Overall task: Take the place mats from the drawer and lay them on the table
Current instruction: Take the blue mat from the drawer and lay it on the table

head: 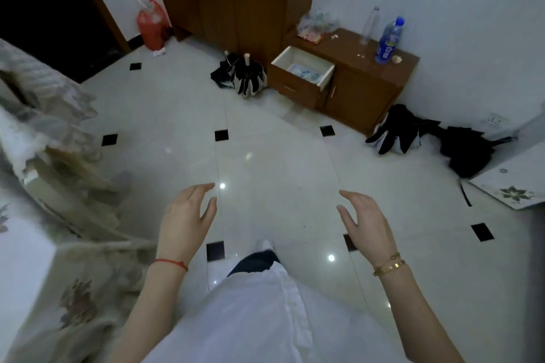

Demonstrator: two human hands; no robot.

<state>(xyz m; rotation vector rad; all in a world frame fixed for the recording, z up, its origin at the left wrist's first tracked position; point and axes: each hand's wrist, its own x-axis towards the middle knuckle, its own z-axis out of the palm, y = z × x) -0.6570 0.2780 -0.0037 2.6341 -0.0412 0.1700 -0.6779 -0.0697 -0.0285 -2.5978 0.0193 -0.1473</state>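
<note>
A low brown cabinet (368, 91) stands against the far wall with its left drawer (283, 60) pulled out. Inside the drawer lies a pale blue-and-white place mat (305, 72). My left hand (187, 215) and my right hand (365, 221) hover over the tiled floor well short of the cabinet, both with fingers apart and holding nothing. The table with a flowered white cloth (26, 274) sits at the near left edge.
Folded dark umbrellas lie left of the drawer (246, 75) and right of the cabinet (398, 130). A blue bottle (389, 40), a clear bottle (370, 25) and a plastic bag (317, 23) stand on the cabinet. A red bag (152, 26) leans by the wardrobe (233, 0).
</note>
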